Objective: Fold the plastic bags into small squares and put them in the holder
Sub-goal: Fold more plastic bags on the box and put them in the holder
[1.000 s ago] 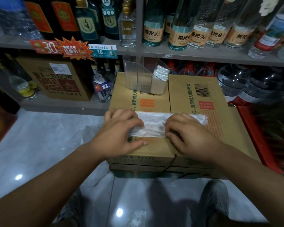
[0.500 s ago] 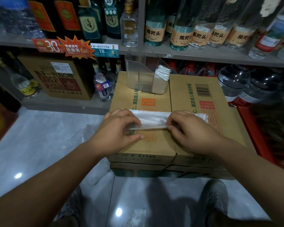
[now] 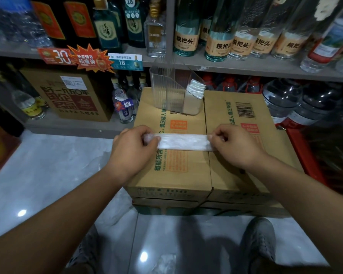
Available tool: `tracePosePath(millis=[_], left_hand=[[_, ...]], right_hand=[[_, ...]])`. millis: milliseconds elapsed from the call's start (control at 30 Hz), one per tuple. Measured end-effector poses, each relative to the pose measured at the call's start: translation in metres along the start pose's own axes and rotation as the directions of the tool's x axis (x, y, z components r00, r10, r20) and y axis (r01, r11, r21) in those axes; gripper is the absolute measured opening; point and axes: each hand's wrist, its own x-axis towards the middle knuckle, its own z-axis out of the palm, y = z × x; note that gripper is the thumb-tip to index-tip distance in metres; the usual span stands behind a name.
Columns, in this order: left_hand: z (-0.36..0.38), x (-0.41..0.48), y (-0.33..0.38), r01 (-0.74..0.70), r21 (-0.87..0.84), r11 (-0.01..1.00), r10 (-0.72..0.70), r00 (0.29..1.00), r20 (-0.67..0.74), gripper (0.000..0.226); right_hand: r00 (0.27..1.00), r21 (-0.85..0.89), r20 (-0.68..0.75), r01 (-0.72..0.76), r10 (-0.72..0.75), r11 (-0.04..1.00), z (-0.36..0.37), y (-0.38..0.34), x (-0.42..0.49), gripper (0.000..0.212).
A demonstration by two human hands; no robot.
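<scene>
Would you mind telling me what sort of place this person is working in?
Most likely a small liquor shop: labelled bottles line the shelf, price tags hang on its edge, and cardboard cartons stand on the floor.

**Lighting and image quality**

Dim indoor light from overhead. Two glare spots on the glossy floor tiles [image 3: 48, 175]. Soft shadow on the floor before the cardboard box [image 3: 236, 107]. Shelf bottles [image 3: 218, 36] lean with wide-angle distortion; right edge dark, corners soft
</scene>
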Motion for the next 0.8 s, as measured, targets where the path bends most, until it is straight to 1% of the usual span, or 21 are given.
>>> tracePosePath(millis=[100,200,267,333,367,400,433,467,500,533,600,633,700,733,767,800], left_hand=[[0.001,0.004,0.004,0.035,0.038,0.999,-0.035,0.999,-0.019,0.015],[0.001,0.007,0.007,0.049,0.112,0.993,-0.047,0.999,-0.013,0.014],[0.003,0.008,0.008,0.036,0.18,0.983,-0.033,0.999,-0.016,0.015],[0.005,0.008,0.007,0.0,0.289,0.957,0.014,0.999,-0.045,0.026],[0.006,0.007,0.007,-0.055,0.335,0.941,0.078,0.995,-0.055,0.033],[0.007,0.006,0.008,-0.146,0.357,0.923,0.173,0.984,-0.046,0.039],[0.008,0.005,0.009,-0.254,0.369,0.894,0.274,0.962,-0.002,0.044],[0.009,0.004,0.01,-0.353,0.372,0.858,0.351,0.933,0.075,0.049],[0.01,0.003,0.01,-0.419,0.368,0.83,0.38,0.908,0.175,0.057],[0.012,0.002,0.01,-0.442,0.363,0.82,0.359,0.892,0.275,0.064],[0.015,0.0,0.006,-0.415,0.386,0.824,0.245,0.875,0.418,0.076],[0.016,-0.001,0.004,-0.401,0.409,0.82,0.201,0.87,0.45,0.079],[0.019,-0.002,0.002,-0.394,0.456,0.798,0.16,0.868,0.47,0.087],[0.019,-0.003,0.003,-0.396,0.476,0.785,0.15,0.867,0.475,0.089],[0.019,-0.004,0.004,-0.397,0.491,0.776,0.142,0.868,0.477,0.091],[0.02,-0.004,0.004,-0.397,0.502,0.769,0.136,0.868,0.478,0.091]], right_hand=[[0.997,-0.06,-0.046,-0.065,0.062,0.996,0.003,0.0,0.006,0.022],[0.991,-0.086,-0.073,-0.119,0.113,0.989,0.006,-0.002,0.008,0.018],[0.99,-0.11,-0.083,-0.124,0.115,0.986,0.009,-0.002,0.01,0.015],[0.992,-0.147,-0.082,-0.106,0.094,0.983,0.01,-0.003,0.01,0.013],[0.994,-0.16,-0.078,-0.093,0.082,0.983,0.009,-0.004,0.009,0.013],[0.995,-0.166,-0.076,-0.081,0.069,0.983,0.009,-0.004,0.009,0.013],[0.995,-0.169,-0.075,-0.073,0.061,0.983,0.009,-0.004,0.008,0.013],[0.996,-0.169,-0.073,-0.07,0.058,0.983,0.008,-0.005,0.008,0.013],[0.996,-0.175,-0.071,-0.071,0.06,0.982,0.008,-0.005,0.008,0.013],[0.996,-0.184,-0.07,-0.073,0.061,0.98,0.008,-0.006,0.008,0.012],[0.995,-0.205,-0.069,-0.087,0.074,0.975,0.008,-0.007,0.008,0.011],[0.994,-0.204,-0.068,-0.096,0.084,0.974,0.007,-0.009,0.008,0.011],[0.991,-0.196,-0.071,-0.124,0.112,0.973,0.006,-0.014,0.006,0.008],[0.989,-0.238,-0.092,-0.132,0.113,0.962,0.007,-0.019,0.004,0.01],[0.99,-0.33,-0.117,-0.118,0.083,0.937,0.009,-0.025,0.001,0.019],[0.991,-0.412,-0.131,-0.07,0.017,0.908,0.013,-0.032,-0.004,0.032]])
